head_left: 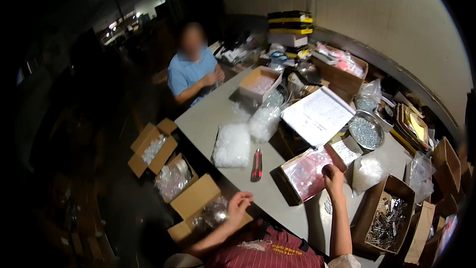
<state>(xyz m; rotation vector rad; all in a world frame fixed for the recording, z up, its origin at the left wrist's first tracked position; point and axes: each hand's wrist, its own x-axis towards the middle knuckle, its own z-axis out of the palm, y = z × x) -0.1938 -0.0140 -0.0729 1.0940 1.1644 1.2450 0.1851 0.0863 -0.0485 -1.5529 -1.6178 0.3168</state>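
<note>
My right hand (pixel 334 180) is at the right side of a shallow box (pixel 291 187) filled with pink-tinted clear plastic bags (pixel 310 171). Its fingers are bent together over the bags by the box's edge; whatever they pinch is too small to make out. Just off the table's front edge, my left hand (pixel 240 206) hovers with loosely curled fingers apart and nothing visible in them. Below it stands an open carton (pixel 196 196) with clear plastic packing. A red and black utility knife (pixel 256 165) lies on the table (pixel 230 176) beyond that hand.
A bag of white pieces (pixel 232 145) lies left of the knife. Beyond the pink bags are an open notebook (pixel 318 115) and a metal bowl of small parts (pixel 366 130). A box of metal pieces (pixel 386 221) stands at right. Across the table sits a person in blue (pixel 191 77).
</note>
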